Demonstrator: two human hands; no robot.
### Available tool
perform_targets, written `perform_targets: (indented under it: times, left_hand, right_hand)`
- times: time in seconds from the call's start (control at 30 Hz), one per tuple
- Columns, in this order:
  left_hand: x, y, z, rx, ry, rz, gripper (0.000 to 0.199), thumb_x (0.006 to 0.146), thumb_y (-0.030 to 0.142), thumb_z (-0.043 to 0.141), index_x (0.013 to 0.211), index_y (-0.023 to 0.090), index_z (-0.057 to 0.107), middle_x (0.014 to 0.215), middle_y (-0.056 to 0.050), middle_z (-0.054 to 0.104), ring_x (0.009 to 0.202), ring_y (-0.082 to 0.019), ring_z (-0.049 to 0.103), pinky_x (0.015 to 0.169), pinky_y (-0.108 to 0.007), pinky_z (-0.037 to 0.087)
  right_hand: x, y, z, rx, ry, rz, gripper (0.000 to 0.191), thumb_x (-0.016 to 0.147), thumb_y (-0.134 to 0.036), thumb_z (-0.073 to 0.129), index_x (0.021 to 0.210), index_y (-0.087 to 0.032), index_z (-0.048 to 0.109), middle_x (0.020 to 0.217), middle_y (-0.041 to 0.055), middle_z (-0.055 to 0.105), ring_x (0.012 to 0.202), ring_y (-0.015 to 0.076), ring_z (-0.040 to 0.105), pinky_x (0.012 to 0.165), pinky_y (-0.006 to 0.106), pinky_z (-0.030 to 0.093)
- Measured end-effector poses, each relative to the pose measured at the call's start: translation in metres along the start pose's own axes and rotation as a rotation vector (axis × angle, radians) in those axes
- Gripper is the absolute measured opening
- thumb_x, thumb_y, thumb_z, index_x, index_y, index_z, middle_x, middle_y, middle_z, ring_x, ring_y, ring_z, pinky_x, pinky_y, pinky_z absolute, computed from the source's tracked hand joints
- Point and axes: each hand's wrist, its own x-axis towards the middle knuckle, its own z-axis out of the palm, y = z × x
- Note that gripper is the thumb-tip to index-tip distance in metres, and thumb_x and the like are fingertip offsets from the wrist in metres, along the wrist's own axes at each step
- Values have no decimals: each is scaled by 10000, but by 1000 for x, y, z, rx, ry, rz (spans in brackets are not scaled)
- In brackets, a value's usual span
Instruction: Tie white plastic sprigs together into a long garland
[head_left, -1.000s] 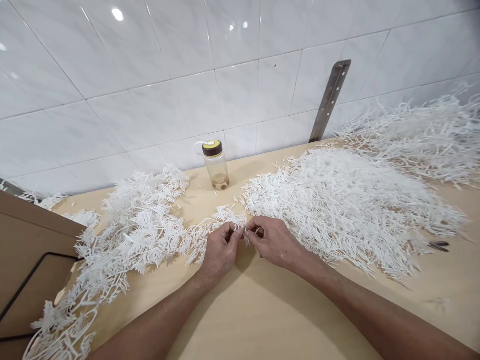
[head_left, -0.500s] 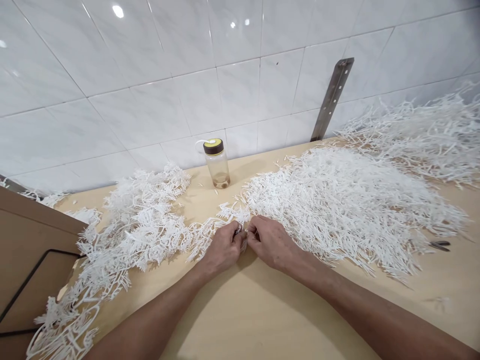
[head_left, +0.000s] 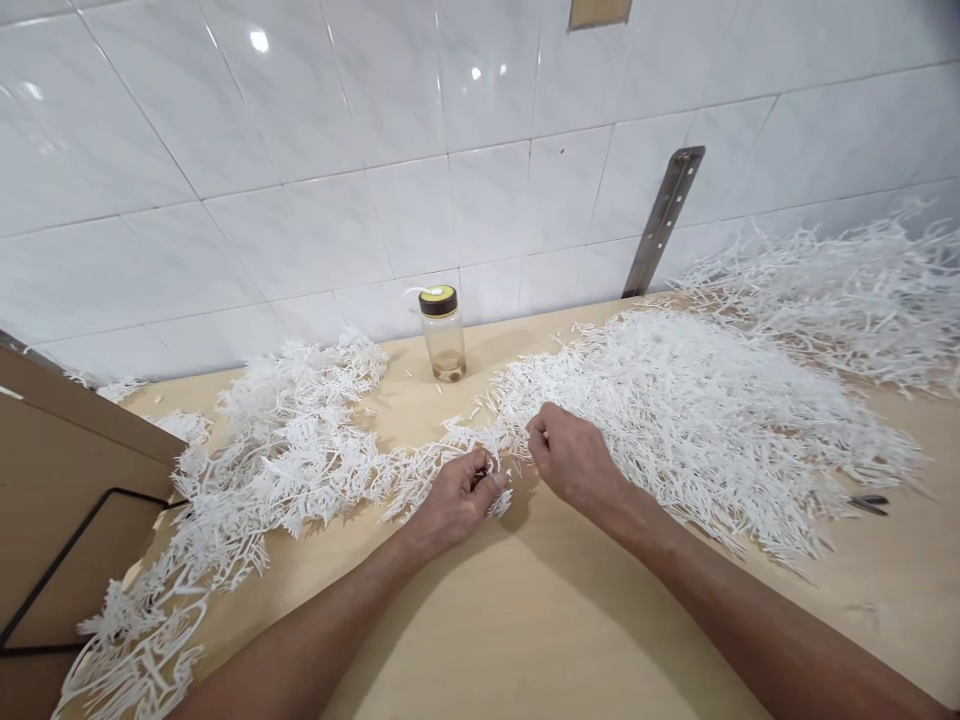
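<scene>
My left hand [head_left: 463, 494] is closed on a white branched plastic piece [head_left: 499, 500], whose comb-like tips stick out below the thumb. Just to the right and a little higher, my right hand [head_left: 571, 450] has its fingers curled together at the near edge of the right-hand pile. Whether anything sits between those fingers is hidden. A large pile of thin white pieces [head_left: 697, 420] spreads to the right. On the left lies a long heap of white branched pieces [head_left: 300, 460], which reaches as far as my left hand.
A clear bottle with a yellow and dark lid [head_left: 444, 335] stands near the tiled wall [head_left: 322, 230]. A metal bracket [head_left: 664, 222] leans there. Small dark snips [head_left: 870, 503] lie at the right. A brown box [head_left: 75, 490] is at the left; more white strands [head_left: 847, 285] lie far right.
My right hand has moved away from my left, up and to the right. The tips of the white piece now show below my left thumb. The view has shifted slightly.
</scene>
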Motion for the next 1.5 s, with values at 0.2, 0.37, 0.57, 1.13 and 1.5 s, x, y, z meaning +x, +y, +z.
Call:
perform_targets:
  times: [0.2,0.37,0.57,1.13,1.5]
  left_hand:
    - [3,0,6,-124,178,-62,387,860,514,625,700,203,459,488,77,423,438,-74,333,452,-222,266]
    - [3,4,7,-127,220,-92,401,836,537,645,692,198,487,464,70,456,419,-73,357,436,-212,278]
    - [5,-1,7,-163,307,-96,354,834,492,656,713,202,493,462,83,449,402,-68,348,423,-202,279]
    - [4,-5,6,-55,285,-45,372,864,497,630,694,195,494,482,68,473,432,-78,401,457,-212,329]
    - [4,3,3,-99,225,-117,420,806,558,666,690,190,501,479,65,454,437,-76,388,452,-212,299]
  right_hand:
    - [9,21,-15,97,166,72,91,843,-182,570,782,-206,506,636,-19,590,552,147,513,606,272,349]
    - [4,16,-14,148,136,-81,139,898,-222,524,773,-196,580,774,33,654,663,166,571,652,288,388]
    - [-6,-5,-13,379,-162,-52,158,896,-267,552,827,-210,682,725,0,665,605,145,583,635,280,430]
    - [-13,-17,-7,484,-229,-47,137,854,-188,558,748,-192,644,719,-8,633,584,120,534,587,255,405]
    - [-15,-17,-7,522,-203,-133,131,831,-115,546,741,-192,601,754,-7,616,647,122,536,609,251,410]
